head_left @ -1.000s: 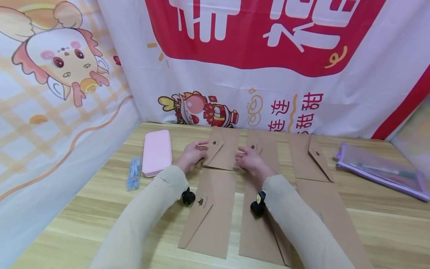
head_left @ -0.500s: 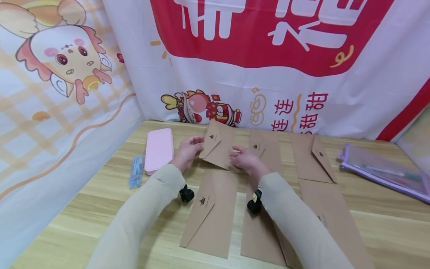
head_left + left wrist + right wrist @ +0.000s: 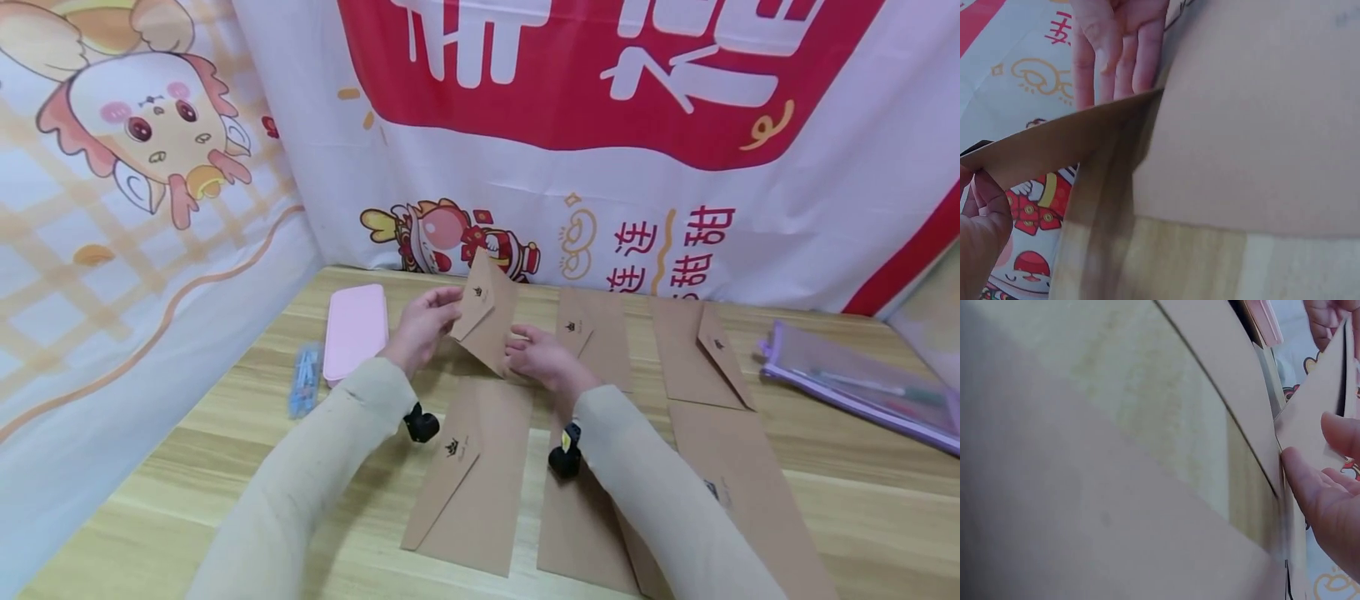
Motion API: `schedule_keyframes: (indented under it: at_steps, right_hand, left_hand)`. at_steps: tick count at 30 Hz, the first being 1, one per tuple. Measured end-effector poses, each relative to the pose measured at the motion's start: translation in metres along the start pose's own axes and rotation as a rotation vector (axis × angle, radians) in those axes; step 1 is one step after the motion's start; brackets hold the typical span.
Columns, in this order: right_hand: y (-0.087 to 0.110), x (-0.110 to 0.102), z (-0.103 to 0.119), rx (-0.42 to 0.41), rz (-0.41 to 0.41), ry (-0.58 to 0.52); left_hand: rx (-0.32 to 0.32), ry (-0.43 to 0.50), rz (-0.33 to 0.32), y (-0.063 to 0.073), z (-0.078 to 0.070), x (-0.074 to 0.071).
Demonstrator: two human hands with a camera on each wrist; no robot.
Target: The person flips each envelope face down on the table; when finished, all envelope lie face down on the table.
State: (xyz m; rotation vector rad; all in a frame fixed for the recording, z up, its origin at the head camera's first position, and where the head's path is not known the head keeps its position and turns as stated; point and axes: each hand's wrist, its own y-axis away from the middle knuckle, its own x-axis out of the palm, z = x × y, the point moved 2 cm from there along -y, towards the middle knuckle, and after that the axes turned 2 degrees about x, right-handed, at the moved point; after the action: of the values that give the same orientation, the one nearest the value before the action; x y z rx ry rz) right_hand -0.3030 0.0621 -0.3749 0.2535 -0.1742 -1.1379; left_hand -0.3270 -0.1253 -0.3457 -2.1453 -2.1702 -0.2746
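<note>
The raised envelope (image 3: 491, 329) tilts up from the tabletop (image 3: 187, 492), to the right of the pink case (image 3: 356, 332). The left hand (image 3: 426, 325), on the side nearer the case, has its fingers clamped on one edge; the right hand (image 3: 546, 354), farther from the case, touches the opposite edge with fingers apart, likely to steady the thin paper. A flat envelope (image 3: 480, 479), nearer the person than the case, lies flap up, perhaps so its print shows.
</note>
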Motion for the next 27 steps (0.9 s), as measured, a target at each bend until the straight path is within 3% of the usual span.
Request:
schedule_keyframes:
  at_steps: [9,17,21,27]
  right_hand:
    - [-0.002,-0.001,-0.003,0.013,0.013,-0.060]
    - [0.005,-0.002,-0.002,-0.011,-0.013,-0.060]
    - [0.011,-0.001,0.004,-0.034,-0.099,-0.103]
    - [0.020,0.000,0.021,-0.168,-0.273,-0.204]
  left_hand:
    - [0.061,-0.032,0.066,0.006,-0.013,0.031]
    - [0.050,-0.097,0.113,0.012,-0.016,0.051]
    - [0.047,-0.097,0.111,0.014,-0.015,0.054]
    - [0.061,-0.110,0.104,0.012,-0.014,0.058]
